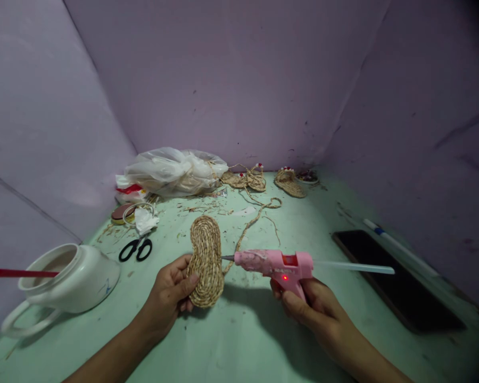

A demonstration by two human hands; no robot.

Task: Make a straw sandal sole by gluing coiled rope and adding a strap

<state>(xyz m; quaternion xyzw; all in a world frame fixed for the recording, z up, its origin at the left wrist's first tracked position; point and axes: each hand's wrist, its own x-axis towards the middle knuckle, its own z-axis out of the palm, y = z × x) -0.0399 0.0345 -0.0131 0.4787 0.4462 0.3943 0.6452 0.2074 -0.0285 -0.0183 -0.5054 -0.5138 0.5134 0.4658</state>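
Note:
My left hand (171,291) grips a woven straw sole (206,259), shaped like a small slipper, by its near end. A braided straw cord (252,219) trails from the sole's right edge toward the back. My right hand (307,304) is closed on the handle of a pink glue gun (277,264) with a red light lit. The gun's nozzle points left and nearly touches the sole's right edge. A clear glue stick (355,267) juts out of the gun's back to the right.
Black scissors (136,249) lie left of the sole. A white jar (69,279) with a red stick stands at the near left. A plastic bag (175,171), several finished straw slippers (289,182), a dark phone (395,276) and a spare glue stick (399,247) surround the green surface.

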